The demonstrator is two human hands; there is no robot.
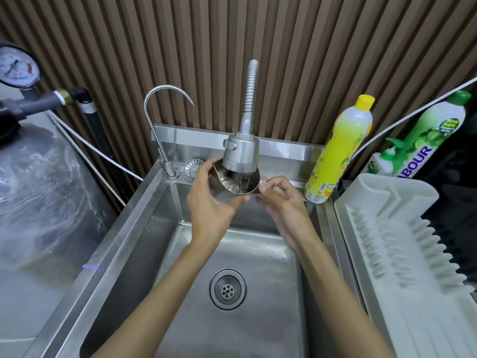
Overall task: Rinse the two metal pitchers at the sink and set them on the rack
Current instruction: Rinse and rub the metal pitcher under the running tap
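A pitcher [236, 182] takes running water under the sprayer [241, 153] above the sink [144, 223].

The rack [402, 244] sits bare just right of the sink, two soap bottles [338, 151] behind it; the drain [227, 289] lies below the pitcher. The left hand [210, 206] cups the pitcher's left side, fingers curled around its wall. The right hand [281, 202] pinches its right edge, fingers closed; what they clasp there is hidden.
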